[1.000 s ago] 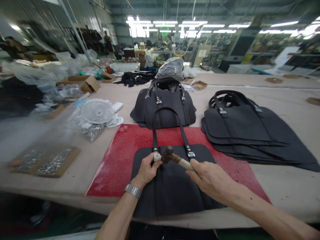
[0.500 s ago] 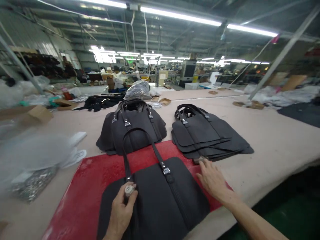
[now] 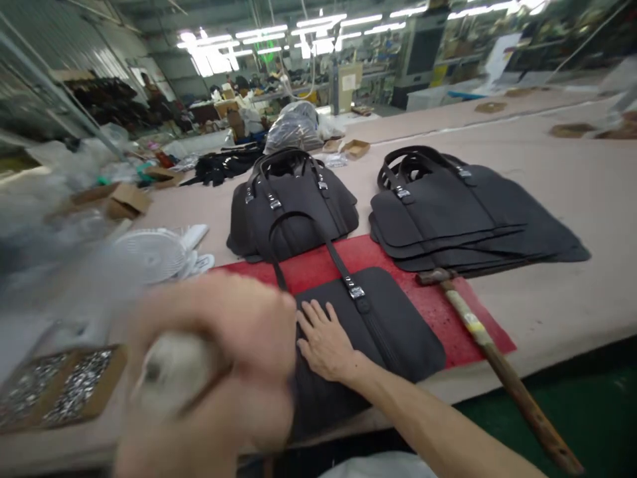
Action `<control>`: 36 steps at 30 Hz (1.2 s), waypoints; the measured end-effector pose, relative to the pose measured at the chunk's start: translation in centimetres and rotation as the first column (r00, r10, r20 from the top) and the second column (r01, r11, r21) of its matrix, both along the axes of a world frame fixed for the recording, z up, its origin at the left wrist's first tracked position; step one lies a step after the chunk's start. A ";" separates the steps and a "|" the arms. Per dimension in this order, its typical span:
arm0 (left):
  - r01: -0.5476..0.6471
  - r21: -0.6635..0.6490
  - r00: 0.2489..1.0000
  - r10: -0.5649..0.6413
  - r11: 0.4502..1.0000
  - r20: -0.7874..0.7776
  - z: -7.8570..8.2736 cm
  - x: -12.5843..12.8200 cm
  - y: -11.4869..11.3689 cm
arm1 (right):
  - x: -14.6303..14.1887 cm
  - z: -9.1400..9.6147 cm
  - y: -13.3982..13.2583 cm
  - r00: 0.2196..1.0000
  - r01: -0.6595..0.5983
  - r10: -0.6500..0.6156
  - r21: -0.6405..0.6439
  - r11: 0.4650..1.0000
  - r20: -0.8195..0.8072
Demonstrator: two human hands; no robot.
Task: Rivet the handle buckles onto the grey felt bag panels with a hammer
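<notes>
My left hand (image 3: 219, 372) is raised close to the camera and blurred, its fingers wrapped round a whitish round-ended tool (image 3: 166, 375). My right hand (image 3: 326, 342) lies open and flat on a black bag panel (image 3: 393, 328) with a strap and a metal buckle (image 3: 356, 291). The panel rests on a red mat (image 3: 318, 262). A hammer (image 3: 472, 322) lies to the right on the mat's corner, apart from both hands, with its wooden handle reaching past the table edge.
Behind the mat stand a finished black bag (image 3: 293, 206) and a stack of flat black panels (image 3: 462, 212). At the left are a small white fan (image 3: 154, 252), a cardboard tray of metal hardware (image 3: 54, 385) and cardboard boxes (image 3: 119, 199). The table edge runs near me.
My right hand left the hammer on the mat's right corner and moved left onto the panel. My left hand lifted the whitish tool off the strap towards the camera. The view swung.
</notes>
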State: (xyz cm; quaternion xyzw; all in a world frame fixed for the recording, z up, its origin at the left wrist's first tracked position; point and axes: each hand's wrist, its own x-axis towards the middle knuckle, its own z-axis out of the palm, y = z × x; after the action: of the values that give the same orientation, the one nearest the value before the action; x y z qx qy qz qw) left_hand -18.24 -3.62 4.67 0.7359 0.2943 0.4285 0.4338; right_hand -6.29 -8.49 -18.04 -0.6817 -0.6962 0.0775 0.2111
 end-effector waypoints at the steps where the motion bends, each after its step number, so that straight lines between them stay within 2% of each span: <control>1: 0.036 0.134 0.999 -0.033 0.990 -0.031 1.0 0.3 0.9 | 0.5 0.2 -0.2 1.000 0.020 -0.020 0.015 1.000 -0.011; 2: 0.035 0.220 0.985 0.003 0.975 -0.170 0.7 0.7 2.2 | 1.3 0.4 -0.5 0.998 0.054 -0.053 0.033 0.998 -0.017; 3: -0.002 0.304 0.948 0.098 0.953 -0.301 -0.7 1.1 3.7 | 2.4 0.7 -0.8 0.993 0.113 -0.113 0.052 0.992 -0.017; 4: -0.014 0.337 0.873 0.176 0.941 -0.455 -3.0 1.3 5.3 | 3.6 1.0 -1.1 0.980 0.200 -0.200 0.057 0.978 -0.006; 5: -0.057 0.349 0.768 0.265 0.935 -0.583 -6.0 1.5 6.7 | 5.1 1.3 -1.3 0.953 0.303 -0.304 0.046 0.952 0.011; 6: -0.107 0.336 0.650 0.322 0.936 -0.689 -9.2 1.5 7.9 | 6.7 1.6 -1.4 0.917 0.398 -0.398 0.022 0.917 0.033; 7: -0.172 0.277 0.562 0.325 0.945 -0.760 -12.5 1.4 8.7 | 8.3 1.8 -1.4 0.885 0.463 -0.462 -0.017 0.886 0.053; 9: -0.263 0.178 0.493 0.290 0.948 -0.820 -17.6 1.2 9.3 | 10.9 2.2 -0.8 0.869 0.495 -0.491 -0.104 0.862 0.069; 10: -0.280 0.143 0.494 0.270 0.949 -0.826 -19.1 1.2 9.2 | 11.9 2.3 -0.3 0.876 0.482 -0.478 -0.139 0.865 0.066; 11: -0.282 0.121 0.505 0.254 0.952 -0.825 -19.9 1.3 9.0 | 12.5 2.4 0.3 0.882 0.470 -0.467 -0.165 0.867 0.060; 12: -0.277 0.110 0.520 0.245 0.955 -0.819 -20.0 1.5 8.8 | 12.8 2.5 0.9 0.882 0.470 -0.468 -0.189 0.863 0.056; 14: -0.266 0.096 0.556 0.234 0.959 -0.798 -18.7 1.8 8.4 | 12.9 2.8 1.8 0.869 0.490 -0.493 -0.219 0.844 0.044; 18: -0.232 0.221 0.663 0.320 0.947 -0.677 -12.9 1.3 7.1 | 12.9 3.9 1.4 0.846 0.504 -0.528 -0.215 0.837 -0.070; 21: -0.136 0.307 0.751 0.300 0.942 -0.588 -8.4 0.3 5.6 | 13.2 5.5 -0.4 0.835 0.476 -0.503 -0.164 0.864 -0.223; 24: -0.105 0.316 0.804 0.268 0.943 -0.531 -5.5 -0.6 4.8 | 13.3 8.3 -2.5 0.808 0.470 -0.450 -0.046 0.882 -0.379; 27: -0.136 0.210 0.874 0.217 0.968 -0.434 -5.0 -1.1 4.7 | 12.8 12.1 -4.3 0.788 0.522 -0.409 0.146 0.840 -0.461; 31: -0.131 0.061 0.955 0.143 0.989 -0.260 -6.8 0.1 4.8 | 12.4 16.9 -6.6 0.838 0.544 -0.450 0.402 0.737 -0.310; 34: -0.141 0.037 0.978 0.145 0.989 -0.149 -6.9 4.6 5.7 | 14.6 19.3 -6.9 0.830 0.542 -0.516 0.525 0.656 -0.212; 36: -0.120 0.037 0.989 0.123 0.992 -0.078 -5.2 9.6 7.0 | 18.6 21.0 -6.4 0.780 0.588 -0.594 0.557 0.586 -0.198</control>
State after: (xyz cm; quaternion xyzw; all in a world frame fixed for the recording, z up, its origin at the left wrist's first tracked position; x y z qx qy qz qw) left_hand -8.64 3.35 -0.50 0.7402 0.3487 0.4290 0.3828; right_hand 12.34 -14.86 2.93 -0.7731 -0.4188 -0.2206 0.4223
